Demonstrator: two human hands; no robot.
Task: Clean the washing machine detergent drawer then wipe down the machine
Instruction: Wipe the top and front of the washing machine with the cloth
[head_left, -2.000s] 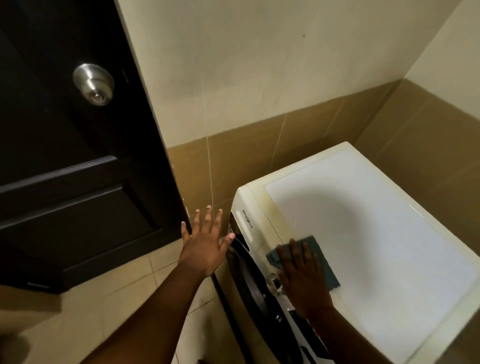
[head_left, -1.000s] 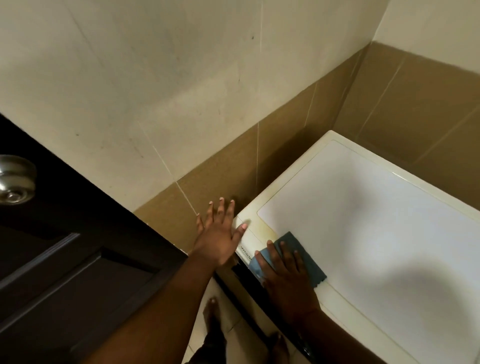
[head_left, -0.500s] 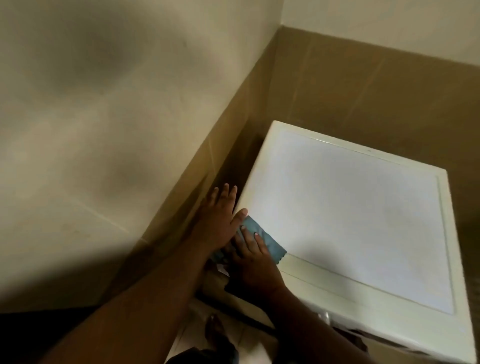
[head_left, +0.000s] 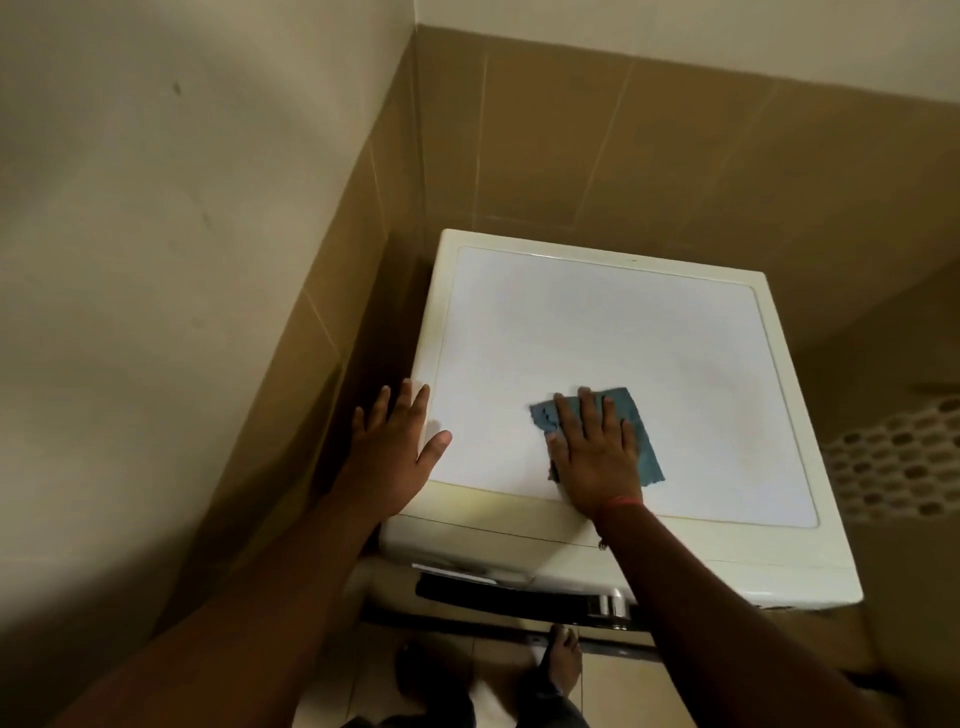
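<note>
Machine: a white washing machine (head_left: 597, 338) stands in a tiled corner, seen from above; its flat top fills the middle of the view.
Cloth: a blue cloth (head_left: 636, 426) lies flat on the top, toward the front and near the middle.
Right hand: the right hand (head_left: 592, 447) presses the cloth down with straight, spread fingers; nothing is gripped.
Left hand: the left hand (head_left: 397, 447) lies flat and spread at the front left corner of the top, fingers reaching past the left edge; it holds nothing.
Drawer: the detergent drawer cannot be picked out; only the upper strip of the front panel (head_left: 519, 551) shows below the wrists.
Step in hand: judged to be wiping the top, so the task appears to be in its second part.
Risk, cloth: held only by palm pressure, the cloth may bunch or slip free on the smooth top during a fast stroke.
Risk, coverage: the rear corners lie well apart from the cloth and could be missed.
Risk, footing: bare feet (head_left: 563, 660) stand on floor tiles close to the machine; leaning far forward could upset balance.
</note>
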